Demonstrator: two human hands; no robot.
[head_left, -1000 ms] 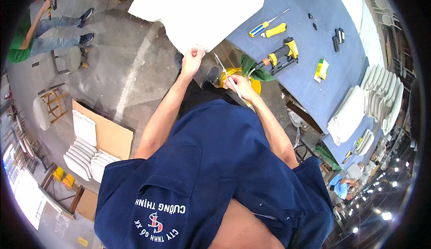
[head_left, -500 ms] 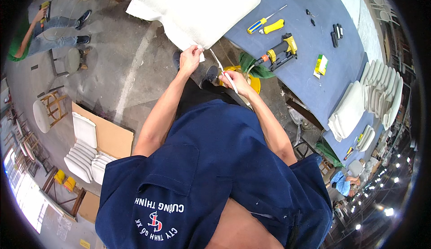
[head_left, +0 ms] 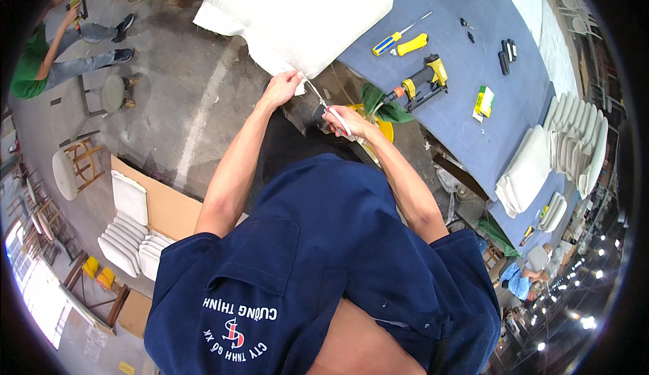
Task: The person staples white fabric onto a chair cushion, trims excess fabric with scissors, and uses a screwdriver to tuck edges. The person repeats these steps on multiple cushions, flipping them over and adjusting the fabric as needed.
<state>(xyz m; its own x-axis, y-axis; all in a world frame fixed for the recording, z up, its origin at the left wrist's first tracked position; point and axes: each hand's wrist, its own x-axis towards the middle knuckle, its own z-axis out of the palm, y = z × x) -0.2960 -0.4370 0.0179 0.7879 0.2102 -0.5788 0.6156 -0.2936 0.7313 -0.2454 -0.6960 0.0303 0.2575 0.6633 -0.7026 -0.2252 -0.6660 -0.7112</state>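
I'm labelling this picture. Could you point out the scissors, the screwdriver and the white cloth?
Scissors [head_left: 340, 121], head view: on the white handle.
Screwdriver [head_left: 389, 42], head view: on the blue and yellow handle.
White cloth [head_left: 301, 20], head view: near the middle of its face.

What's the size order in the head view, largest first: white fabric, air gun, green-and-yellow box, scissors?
1. White fabric
2. Air gun
Unsure: green-and-yellow box versus scissors; the right hand partly hides the scissors.
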